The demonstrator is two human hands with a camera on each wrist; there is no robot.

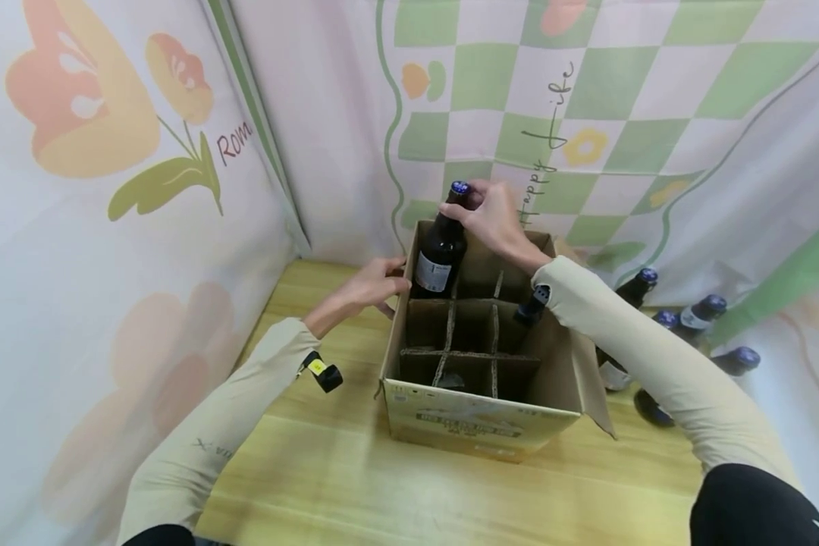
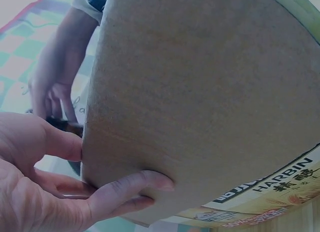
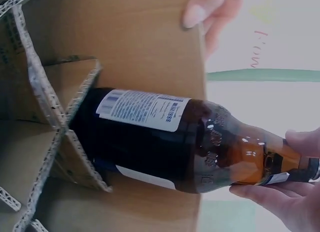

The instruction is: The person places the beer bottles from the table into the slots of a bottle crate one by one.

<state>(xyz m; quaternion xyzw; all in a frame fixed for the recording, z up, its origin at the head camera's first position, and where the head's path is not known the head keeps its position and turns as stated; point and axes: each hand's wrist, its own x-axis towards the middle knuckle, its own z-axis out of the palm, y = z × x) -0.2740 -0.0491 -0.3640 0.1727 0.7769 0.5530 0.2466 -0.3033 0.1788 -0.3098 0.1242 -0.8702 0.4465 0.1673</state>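
Observation:
A brown glass beer bottle (image 1: pixel 444 246) with a blue cap and white label stands in the back left compartment of a divided cardboard box (image 1: pixel 457 425). My right hand (image 1: pixel 494 216) holds it by the neck just below the cap. In the right wrist view the bottle (image 3: pixel 155 142) has its base between the cardboard dividers (image 3: pixel 42 99). At the box's left side, my left hand (image 1: pixel 368 287) grips the wall. The left wrist view shows the thumb and fingers of this hand (image 2: pixel 55 187) around the cardboard edge (image 2: pixel 150 91).
Several capped bottles (image 1: pixel 703 311) stand and lean to the right of the box, partly behind my right sleeve (image 1: pixel 628 341). A box flap (image 1: pixel 592 379) sticks out on that side. Patterned curtains (image 1: pixel 341 129) rise behind and left of the wooden table (image 1: pixel 314 470).

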